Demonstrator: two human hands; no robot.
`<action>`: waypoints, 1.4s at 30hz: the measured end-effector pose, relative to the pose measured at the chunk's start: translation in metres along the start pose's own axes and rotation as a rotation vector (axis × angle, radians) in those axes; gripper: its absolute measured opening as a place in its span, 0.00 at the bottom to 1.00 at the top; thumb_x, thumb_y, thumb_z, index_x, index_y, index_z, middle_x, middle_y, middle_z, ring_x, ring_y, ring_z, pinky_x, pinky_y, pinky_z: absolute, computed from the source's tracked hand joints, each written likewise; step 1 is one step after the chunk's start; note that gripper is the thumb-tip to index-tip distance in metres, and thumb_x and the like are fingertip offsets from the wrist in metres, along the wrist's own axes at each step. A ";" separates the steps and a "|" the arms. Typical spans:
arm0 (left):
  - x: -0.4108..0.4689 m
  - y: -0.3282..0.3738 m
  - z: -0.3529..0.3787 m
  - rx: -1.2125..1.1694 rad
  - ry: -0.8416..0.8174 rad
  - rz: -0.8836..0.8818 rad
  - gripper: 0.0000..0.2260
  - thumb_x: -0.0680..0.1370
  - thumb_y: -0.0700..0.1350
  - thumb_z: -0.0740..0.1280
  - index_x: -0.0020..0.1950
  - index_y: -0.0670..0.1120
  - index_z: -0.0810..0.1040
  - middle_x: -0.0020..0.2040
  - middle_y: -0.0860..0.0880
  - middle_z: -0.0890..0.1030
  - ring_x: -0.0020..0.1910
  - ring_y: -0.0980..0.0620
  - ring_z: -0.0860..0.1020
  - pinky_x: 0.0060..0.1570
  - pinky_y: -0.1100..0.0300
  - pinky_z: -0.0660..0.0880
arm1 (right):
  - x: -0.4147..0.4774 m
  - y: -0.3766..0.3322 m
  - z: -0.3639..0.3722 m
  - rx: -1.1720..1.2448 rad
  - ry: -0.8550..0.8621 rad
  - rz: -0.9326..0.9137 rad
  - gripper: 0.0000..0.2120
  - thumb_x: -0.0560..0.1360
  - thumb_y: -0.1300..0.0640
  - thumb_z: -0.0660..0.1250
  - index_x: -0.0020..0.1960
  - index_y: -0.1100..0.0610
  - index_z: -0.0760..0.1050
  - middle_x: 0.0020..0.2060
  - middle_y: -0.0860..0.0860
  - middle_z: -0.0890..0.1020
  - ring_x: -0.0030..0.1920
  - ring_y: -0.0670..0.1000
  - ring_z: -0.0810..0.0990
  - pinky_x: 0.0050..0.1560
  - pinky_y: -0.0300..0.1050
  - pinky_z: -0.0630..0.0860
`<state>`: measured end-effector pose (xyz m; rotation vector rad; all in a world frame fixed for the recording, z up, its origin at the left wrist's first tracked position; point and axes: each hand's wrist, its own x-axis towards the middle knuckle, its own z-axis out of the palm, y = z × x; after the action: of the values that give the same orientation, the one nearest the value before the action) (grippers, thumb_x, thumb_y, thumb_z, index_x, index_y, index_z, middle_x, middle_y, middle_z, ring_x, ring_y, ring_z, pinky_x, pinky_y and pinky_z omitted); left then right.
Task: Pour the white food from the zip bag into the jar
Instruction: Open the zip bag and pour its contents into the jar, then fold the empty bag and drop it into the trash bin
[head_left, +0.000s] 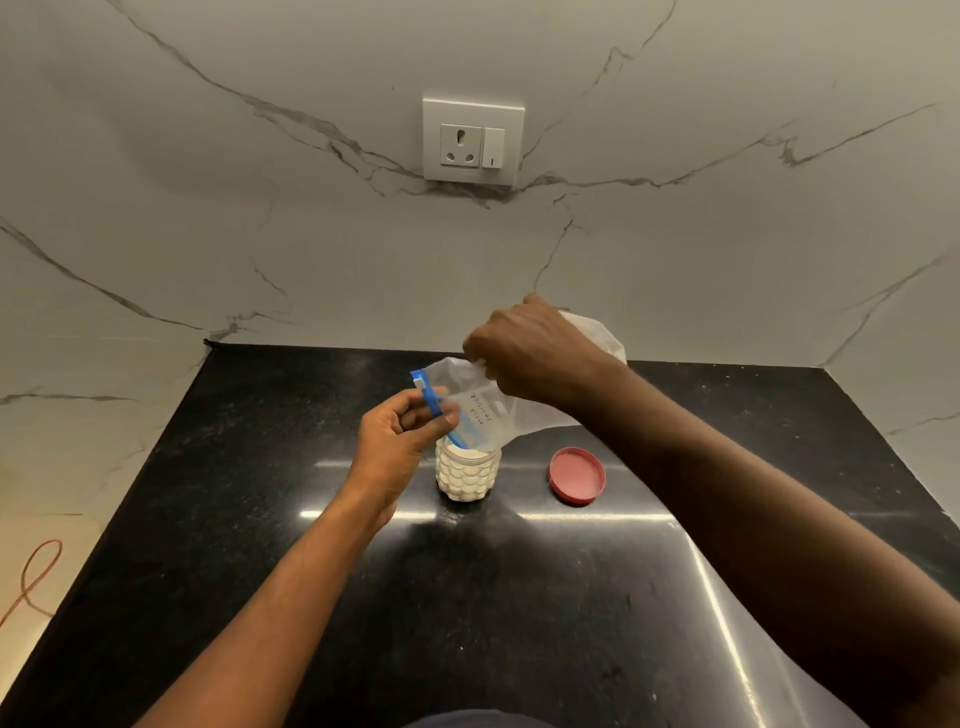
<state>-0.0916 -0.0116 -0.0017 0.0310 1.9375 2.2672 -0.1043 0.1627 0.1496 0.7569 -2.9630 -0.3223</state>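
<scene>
A clear zip bag (511, 410) with a blue zip strip hangs tilted, its mouth down in the top of the jar (467, 475). The jar is clear with a bumpy wall, stands upright on the black counter (519, 597) and is filled with white powder nearly to its rim. My left hand (402, 441) pinches the blue zip edge just left of the jar's mouth. Higher up, my right hand (530, 351) grips the bag's body and holds its bottom end up and to the right. The bag looks almost empty.
A red lid (577, 475) lies flat on the counter right of the jar. A marble wall with a white socket and switch (474, 139) rises behind. An orange cable (31, 577) lies on the floor at the left, past the counter's edge.
</scene>
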 end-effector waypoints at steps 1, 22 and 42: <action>0.000 -0.001 -0.001 -0.004 0.001 -0.001 0.11 0.78 0.38 0.76 0.59 0.48 0.84 0.54 0.51 0.90 0.56 0.55 0.88 0.47 0.67 0.83 | 0.002 0.001 0.000 0.007 0.007 -0.004 0.07 0.80 0.57 0.72 0.45 0.51 0.76 0.31 0.45 0.70 0.38 0.52 0.73 0.47 0.48 0.66; -0.004 0.062 0.018 -0.065 -0.065 0.182 0.20 0.71 0.47 0.78 0.62 0.45 0.84 0.56 0.42 0.88 0.56 0.48 0.88 0.51 0.63 0.83 | -0.048 0.055 -0.043 0.507 0.210 0.150 0.10 0.74 0.65 0.75 0.50 0.52 0.87 0.42 0.45 0.87 0.43 0.46 0.84 0.44 0.43 0.77; -0.006 0.145 0.040 0.837 -0.330 0.622 0.16 0.75 0.55 0.76 0.58 0.48 0.87 0.51 0.54 0.87 0.48 0.58 0.84 0.54 0.63 0.81 | -0.096 0.008 0.035 1.534 0.775 0.393 0.08 0.76 0.62 0.74 0.55 0.61 0.85 0.46 0.53 0.90 0.46 0.52 0.88 0.49 0.45 0.85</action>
<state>-0.0960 0.0055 0.1479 1.1455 2.7396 1.3427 -0.0275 0.2220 0.1162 0.1358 -1.9946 1.8696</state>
